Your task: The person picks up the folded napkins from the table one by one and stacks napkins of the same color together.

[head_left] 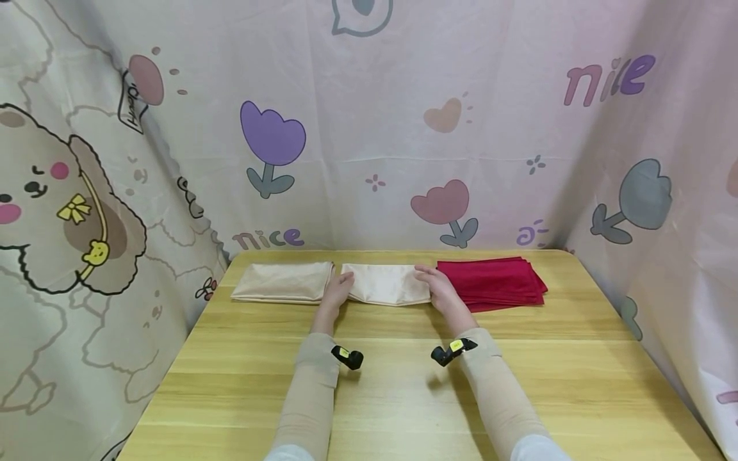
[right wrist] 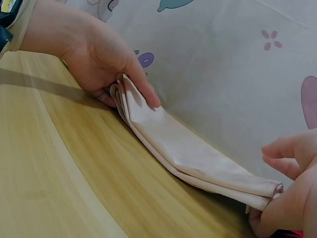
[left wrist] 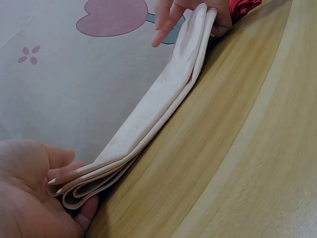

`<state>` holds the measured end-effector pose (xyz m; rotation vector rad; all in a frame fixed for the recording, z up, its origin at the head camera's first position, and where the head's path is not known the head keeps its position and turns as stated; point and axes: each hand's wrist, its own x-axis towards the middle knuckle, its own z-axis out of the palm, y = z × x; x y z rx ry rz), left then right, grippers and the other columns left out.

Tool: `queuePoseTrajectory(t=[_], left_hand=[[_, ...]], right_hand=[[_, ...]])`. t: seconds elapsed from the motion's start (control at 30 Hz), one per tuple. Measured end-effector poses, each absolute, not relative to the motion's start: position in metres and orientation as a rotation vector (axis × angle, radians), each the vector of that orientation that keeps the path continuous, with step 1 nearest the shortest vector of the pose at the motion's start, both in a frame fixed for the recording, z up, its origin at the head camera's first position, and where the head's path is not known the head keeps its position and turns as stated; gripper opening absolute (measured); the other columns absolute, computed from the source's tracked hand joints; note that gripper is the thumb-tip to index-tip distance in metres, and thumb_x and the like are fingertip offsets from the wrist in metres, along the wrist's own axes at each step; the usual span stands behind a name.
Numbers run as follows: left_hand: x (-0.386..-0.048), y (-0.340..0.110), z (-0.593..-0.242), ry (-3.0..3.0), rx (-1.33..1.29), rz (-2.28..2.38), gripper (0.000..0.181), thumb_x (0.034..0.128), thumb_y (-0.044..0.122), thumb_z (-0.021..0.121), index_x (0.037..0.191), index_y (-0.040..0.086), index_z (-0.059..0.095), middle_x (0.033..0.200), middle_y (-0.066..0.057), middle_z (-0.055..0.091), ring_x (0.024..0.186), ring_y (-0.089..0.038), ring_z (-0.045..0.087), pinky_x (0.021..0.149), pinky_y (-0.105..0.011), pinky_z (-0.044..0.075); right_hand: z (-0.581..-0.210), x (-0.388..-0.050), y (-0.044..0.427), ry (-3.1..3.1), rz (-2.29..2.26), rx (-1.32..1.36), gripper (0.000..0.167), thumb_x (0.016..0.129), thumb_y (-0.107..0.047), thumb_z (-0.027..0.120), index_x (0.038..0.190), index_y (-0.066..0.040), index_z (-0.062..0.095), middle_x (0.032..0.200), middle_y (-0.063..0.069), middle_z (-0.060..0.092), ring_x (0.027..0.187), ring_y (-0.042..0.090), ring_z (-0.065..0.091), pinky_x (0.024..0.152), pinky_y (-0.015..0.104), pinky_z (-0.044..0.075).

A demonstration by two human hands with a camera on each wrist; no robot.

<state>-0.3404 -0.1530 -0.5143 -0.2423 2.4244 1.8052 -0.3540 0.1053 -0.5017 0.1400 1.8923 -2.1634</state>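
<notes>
A folded cream cloth (head_left: 385, 283) with a slight sheen lies between both hands at the far side of the table. My left hand (head_left: 338, 289) grips its left end, and the left wrist view shows the layered folds (left wrist: 94, 181) between thumb and fingers. At the other end my right hand (head_left: 442, 291) holds the cloth, its fingers partly under the edge in the right wrist view. To the left lies a folded beige cloth (head_left: 282, 282), close to the left hand. Beside the right hand sits a stack of folded dark red cloth (head_left: 492, 282).
The wooden table (head_left: 398, 397) extends toward me from the row of cloths. A printed curtain (head_left: 357, 115) hangs right behind the table's back edge, and more curtain closes in on the left and right sides.
</notes>
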Motion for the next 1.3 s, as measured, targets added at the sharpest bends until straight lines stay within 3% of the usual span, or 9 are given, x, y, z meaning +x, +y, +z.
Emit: queuePoseTrajectory(t=[0.27, 0.5, 0.6, 0.8, 1.07, 1.3], left_hand=[[-0.338, -0.147, -0.513, 2.429, -0.288, 1.854, 0.041, 0.0994, 0.014, 0.048, 0.139, 0.003, 0.051, 0.150, -0.019, 0.044, 0.142, -0.037, 0.034, 0.118, -0.050, 0.026], [-0.336, -0.137, -0.516, 2.526, -0.366, 1.816, 0.041, 0.0968, 0.012, 0.052, 0.136, 0.000, 0.054, 0.148, -0.019, 0.046, 0.140, -0.037, 0.038, 0.116, -0.048, 0.031], [-0.334, -0.135, -0.516, 2.602, -0.389, 1.727, 0.044, 0.0950, 0.015, 0.055, 0.137, 0.003, 0.054, 0.148, -0.017, 0.047, 0.139, -0.037, 0.040, 0.115, -0.049, 0.032], [-0.328, -0.130, -0.514, 2.837, -0.363, 1.512, 0.046, 0.0921, 0.017, 0.060, 0.136, 0.003, 0.055, 0.142, -0.018, 0.054, 0.128, -0.041, 0.051, 0.105, -0.051, 0.043], [-0.317, -0.128, -0.509, 2.965, -0.426, 1.347, 0.046, 0.0901, 0.023, 0.064, 0.134, 0.011, 0.059, 0.137, -0.017, 0.058, 0.122, -0.041, 0.055, 0.094, -0.057, 0.045], [-0.310, -0.134, -0.509, 3.042, -0.429, 1.228, 0.040, 0.0892, 0.028, 0.067, 0.127, 0.017, 0.065, 0.130, -0.014, 0.062, 0.117, -0.040, 0.058, 0.091, -0.055, 0.047]], right_hand=[[-0.507, -0.351, 0.103, 2.120, -2.052, 0.074, 0.044, 0.096, -0.001, 0.050, 0.139, 0.008, 0.046, 0.151, 0.022, 0.039, 0.141, 0.034, 0.034, 0.118, 0.045, 0.028], [-0.518, -0.348, 0.094, 2.617, -1.692, -0.010, 0.045, 0.097, -0.020, 0.055, 0.136, 0.002, 0.052, 0.140, 0.024, 0.052, 0.127, 0.039, 0.052, 0.106, 0.048, 0.043], [-0.522, -0.346, 0.091, 2.817, -1.558, -0.065, 0.041, 0.096, -0.019, 0.058, 0.132, 0.001, 0.056, 0.136, 0.024, 0.056, 0.121, 0.041, 0.055, 0.101, 0.051, 0.045], [-0.523, -0.338, 0.085, 3.088, -1.333, -0.122, 0.039, 0.086, -0.012, 0.064, 0.124, -0.004, 0.063, 0.127, 0.030, 0.055, 0.114, 0.048, 0.049, 0.095, 0.058, 0.042], [-0.523, -0.327, 0.082, 3.276, -1.086, -0.187, 0.035, 0.084, -0.012, 0.066, 0.118, -0.005, 0.065, 0.111, 0.024, 0.057, 0.105, 0.040, 0.046, 0.085, 0.049, 0.039], [-0.524, -0.325, 0.084, 3.374, -0.968, -0.275, 0.029, 0.086, -0.014, 0.066, 0.113, -0.005, 0.067, 0.105, 0.020, 0.056, 0.098, 0.036, 0.044, 0.082, 0.046, 0.037]])
